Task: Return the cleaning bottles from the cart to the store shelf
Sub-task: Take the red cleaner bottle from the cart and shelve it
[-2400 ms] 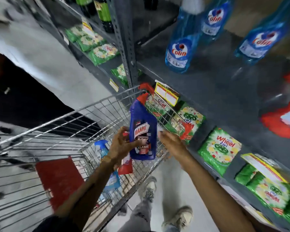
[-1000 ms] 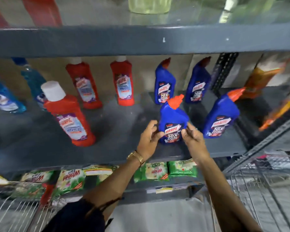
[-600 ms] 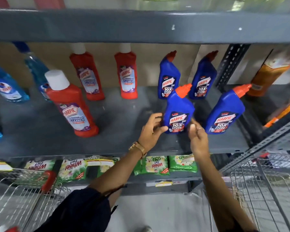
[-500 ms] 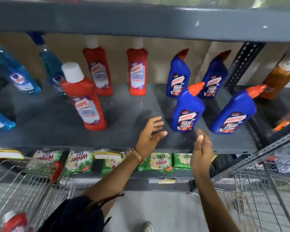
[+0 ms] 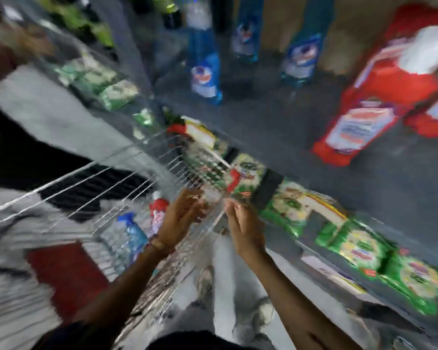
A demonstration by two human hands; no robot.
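The picture is heavily blurred by motion. The wire cart [image 5: 91, 173] stands at the lower left, with a blue spray bottle [image 5: 133, 232] and a red bottle [image 5: 158, 210] lying in it. My left hand [image 5: 181, 218] hovers over the cart's right rim, fingers apart, holding nothing. My right hand [image 5: 243, 226] is beside it, just outside the rim, also empty with fingers spread. On the grey store shelf [image 5: 276, 127] stand several blue bottles [image 5: 205, 72] and a big red bottle [image 5: 364, 117] with a white cap.
Green detergent packets [image 5: 359, 246] fill the lower shelf on the right, more packets [image 5: 99, 82] lie on the shelf at upper left. A red flap [image 5: 66, 276] sits in the cart's seat. My shoes [image 5: 205, 286] and pale floor are below.
Both hands let go of the blue toilet cleaner bottle, left standing on the shelf. My view swung left and down to the cart, and both empty hands came over its rim.
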